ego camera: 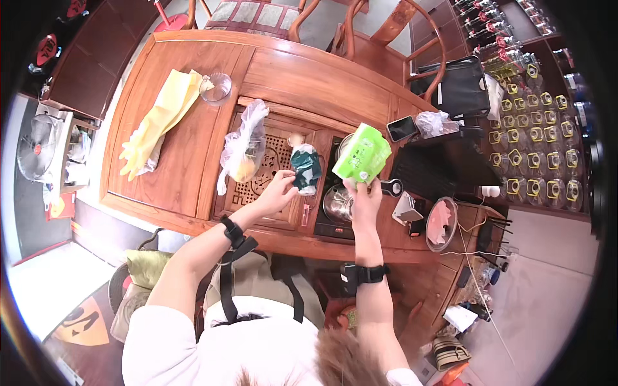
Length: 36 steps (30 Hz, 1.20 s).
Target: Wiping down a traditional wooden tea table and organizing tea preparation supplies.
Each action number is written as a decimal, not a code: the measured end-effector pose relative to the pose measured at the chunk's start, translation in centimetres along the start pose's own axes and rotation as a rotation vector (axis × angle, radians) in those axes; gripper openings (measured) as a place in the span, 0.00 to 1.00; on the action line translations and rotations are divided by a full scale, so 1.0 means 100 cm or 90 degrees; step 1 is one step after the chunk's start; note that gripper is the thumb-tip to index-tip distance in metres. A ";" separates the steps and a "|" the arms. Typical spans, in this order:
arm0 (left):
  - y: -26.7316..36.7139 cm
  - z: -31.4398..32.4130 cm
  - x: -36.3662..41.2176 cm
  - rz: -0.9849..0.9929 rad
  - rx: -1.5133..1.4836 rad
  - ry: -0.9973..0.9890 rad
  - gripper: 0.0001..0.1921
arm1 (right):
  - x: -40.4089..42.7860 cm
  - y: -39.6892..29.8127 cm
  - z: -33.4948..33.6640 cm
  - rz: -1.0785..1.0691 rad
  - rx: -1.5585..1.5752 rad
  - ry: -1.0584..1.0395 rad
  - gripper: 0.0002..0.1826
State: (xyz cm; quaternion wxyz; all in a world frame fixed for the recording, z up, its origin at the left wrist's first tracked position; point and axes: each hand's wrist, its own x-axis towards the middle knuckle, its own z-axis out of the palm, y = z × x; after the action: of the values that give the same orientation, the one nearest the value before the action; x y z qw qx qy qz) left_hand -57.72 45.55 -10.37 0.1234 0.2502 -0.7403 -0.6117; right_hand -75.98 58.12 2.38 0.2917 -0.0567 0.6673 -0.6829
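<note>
My right hand grips the lower end of a bright green soft pack, which looks like a pack of tissues and bears writing. It holds the pack tilted above the metal kettle and the black tea stove. Thumb and fingers apart, my left hand is at the left side of a dark green and white packet on the carved tea tray; whether the fingertips touch it I cannot tell. Left of that packet, a clear plastic bag with something yellowish inside lies on the tray.
Yellow rubber gloves and a clear glass bowl are on the left of the wooden table. To the right are a phone, a crumpled plastic bag and a bowl with a pink liner. Wooden chairs stand beyond.
</note>
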 end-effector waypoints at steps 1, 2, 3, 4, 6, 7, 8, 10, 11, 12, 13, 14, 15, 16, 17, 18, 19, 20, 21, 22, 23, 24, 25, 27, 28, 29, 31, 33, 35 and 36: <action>-0.005 0.008 0.016 0.037 0.024 0.000 0.21 | -0.002 -0.005 -0.013 0.006 -0.029 0.023 0.16; -0.010 0.015 0.034 0.046 0.029 0.013 0.22 | 0.005 0.008 -0.031 -0.080 -0.139 0.041 0.17; -0.018 0.022 0.050 0.050 0.034 0.027 0.22 | 0.003 0.011 -0.034 -0.080 -0.143 0.047 0.17; -0.025 0.028 0.064 0.030 0.036 0.035 0.24 | 0.000 0.011 -0.036 -0.077 -0.213 0.054 0.18; -0.042 0.032 0.084 -0.011 0.048 0.064 0.25 | 0.004 0.028 -0.040 -0.103 -0.359 0.056 0.21; -0.041 0.031 0.090 -0.026 0.062 0.077 0.26 | 0.006 0.035 -0.035 -0.113 -0.447 0.048 0.25; -0.041 0.028 0.091 -0.024 0.077 0.078 0.28 | 0.008 0.043 -0.027 -0.120 -0.466 0.039 0.26; -0.034 0.020 0.088 -0.046 0.064 0.040 0.29 | 0.020 0.064 -0.015 -0.125 -0.477 0.029 0.27; -0.030 0.016 0.084 -0.069 0.053 0.002 0.31 | 0.030 0.075 -0.008 -0.123 -0.472 0.023 0.26; -0.024 0.010 0.077 -0.108 0.036 -0.018 0.32 | 0.039 0.087 0.000 -0.111 -0.442 0.020 0.25; -0.027 0.007 0.068 -0.111 0.039 -0.017 0.32 | 0.043 0.086 0.014 -0.109 -0.439 0.017 0.25; -0.030 0.004 0.058 -0.121 0.044 -0.005 0.31 | 0.047 0.085 0.025 -0.115 -0.518 0.023 0.25; -0.033 0.001 0.048 -0.130 0.050 0.004 0.30 | 0.051 0.084 0.034 -0.119 -0.598 0.031 0.25; -0.034 0.000 0.037 -0.121 0.054 0.023 0.30 | 0.057 0.086 0.037 -0.184 -0.597 0.007 0.26; -0.035 -0.003 0.028 -0.123 0.057 0.014 0.30 | 0.061 0.088 0.039 -0.177 -0.595 0.014 0.26; -0.026 -0.007 0.020 -0.159 -0.011 -0.002 0.29 | 0.062 0.089 0.038 -0.217 -0.601 0.028 0.26; -0.023 -0.008 0.010 -0.199 -0.080 -0.014 0.29 | 0.056 0.086 0.036 -0.257 -0.609 0.037 0.26; -0.025 -0.010 0.001 -0.180 -0.069 0.008 0.27 | 0.047 0.082 0.029 -0.300 -0.624 -0.033 0.25; -0.015 -0.014 -0.007 -0.200 -0.141 -0.016 0.25 | 0.034 0.071 0.016 -0.253 -0.568 -0.125 0.21; -0.020 -0.019 -0.017 -0.204 -0.128 -0.023 0.24 | 0.018 0.051 0.010 -0.202 -0.549 -0.165 0.18; -0.024 -0.022 -0.026 -0.206 -0.116 -0.031 0.23 | 0.002 0.031 0.001 -0.154 -0.530 -0.202 0.16; -0.018 -0.025 -0.032 -0.205 -0.119 -0.037 0.23 | -0.010 0.018 -0.016 -0.214 -0.576 -0.169 0.14; -0.008 -0.028 -0.039 -0.221 -0.142 -0.037 0.22 | -0.016 0.012 -0.037 -0.224 -0.702 -0.142 0.16; -0.001 -0.030 -0.050 -0.237 -0.165 -0.039 0.22 | -0.024 -0.006 -0.067 -0.327 -0.893 -0.133 0.19; -0.003 -0.029 -0.053 -0.265 -0.198 -0.032 0.21 | -0.025 -0.005 -0.082 -0.298 -0.905 -0.152 0.21; -0.004 -0.027 -0.056 -0.293 -0.230 -0.025 0.21 | -0.025 0.002 -0.093 -0.296 -0.904 -0.142 0.21; 0.001 -0.022 -0.055 -0.307 -0.231 -0.031 0.20 | -0.020 0.014 -0.107 -0.307 -0.855 -0.187 0.22; 0.002 -0.017 -0.054 -0.309 -0.185 -0.046 0.20 | -0.022 0.022 -0.113 -0.310 -0.841 -0.170 0.22; 0.001 -0.008 -0.046 -0.294 -0.162 -0.070 0.20 | -0.029 0.023 -0.117 -0.302 -0.724 -0.102 0.21; 0.000 -0.002 -0.040 -0.277 -0.148 -0.096 0.20 | -0.032 0.025 -0.126 -0.308 -0.689 -0.061 0.20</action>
State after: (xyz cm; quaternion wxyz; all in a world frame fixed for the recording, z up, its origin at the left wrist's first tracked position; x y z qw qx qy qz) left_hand -54.26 47.47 -9.79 -0.0389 0.3415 -0.6008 -0.7217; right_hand -78.41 70.85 -0.24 0.0873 -0.3784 0.8749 -0.2893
